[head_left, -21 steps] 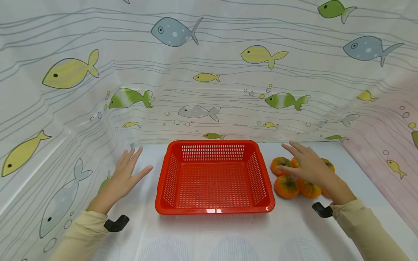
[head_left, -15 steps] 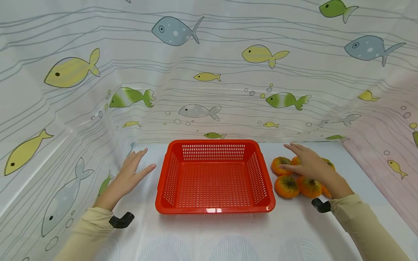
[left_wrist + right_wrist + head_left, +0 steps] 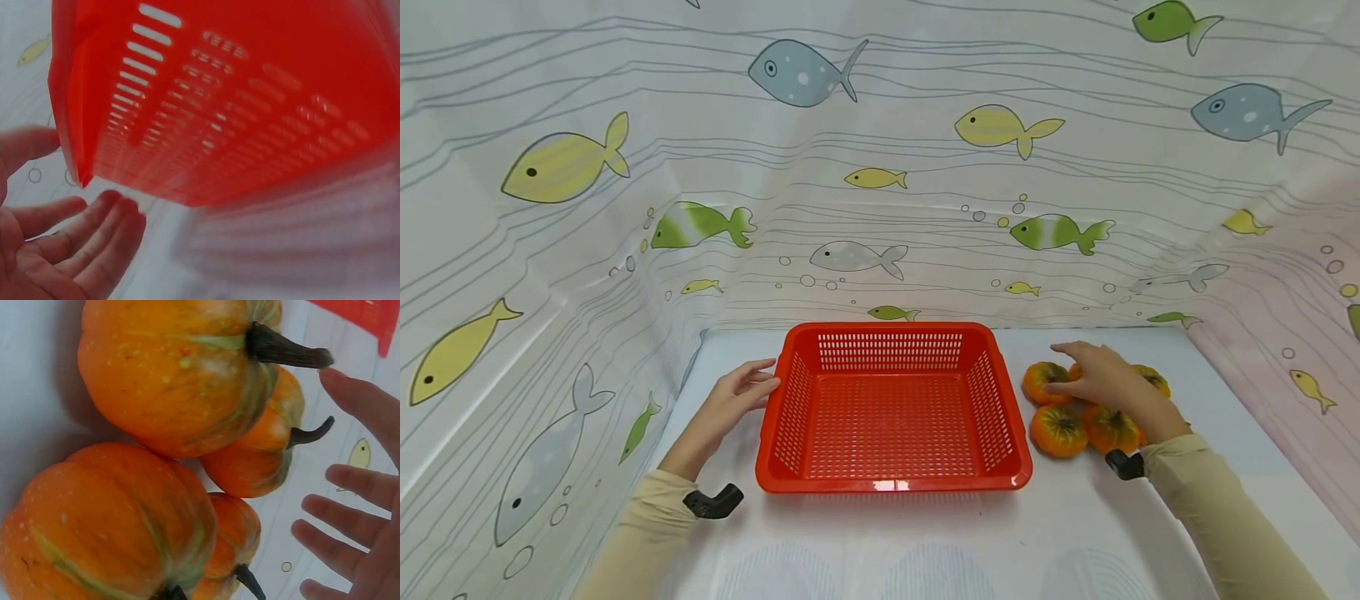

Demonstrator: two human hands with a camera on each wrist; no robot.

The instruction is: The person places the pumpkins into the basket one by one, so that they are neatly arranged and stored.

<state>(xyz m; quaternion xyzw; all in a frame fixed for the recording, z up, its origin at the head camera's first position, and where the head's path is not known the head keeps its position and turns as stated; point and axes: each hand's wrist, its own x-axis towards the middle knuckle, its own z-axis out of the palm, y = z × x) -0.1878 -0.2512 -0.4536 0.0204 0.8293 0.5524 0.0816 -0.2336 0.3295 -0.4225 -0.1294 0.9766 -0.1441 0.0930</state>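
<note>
A red perforated plastic basket (image 3: 891, 482) stands on the table, with nothing inside it. At its left rim is my left hand (image 3: 724, 410), fingers loosely bent; in the left wrist view the thumb meets the side of the basket (image 3: 262, 37) while the other fingers of the hand (image 3: 69, 250) lie below the rim. Over a cluster of orange pumpkins (image 3: 1058, 430) hovers my right hand (image 3: 1108, 385), holding nothing. The right wrist view has its spread fingers (image 3: 359, 519) beside several pumpkins (image 3: 169, 375) with dark stems, the thumb near one stem.
A white table (image 3: 880, 542) with pale printed patterns lies under everything. A curtain (image 3: 925, 208) with printed fish rises behind and along both sides. Black wrist devices are worn at both sleeves.
My left hand has moved right, up to the basket's left rim, and its fingers have drawn closer together. The right hand has lowered slightly over the pumpkins. The basket has not moved.
</note>
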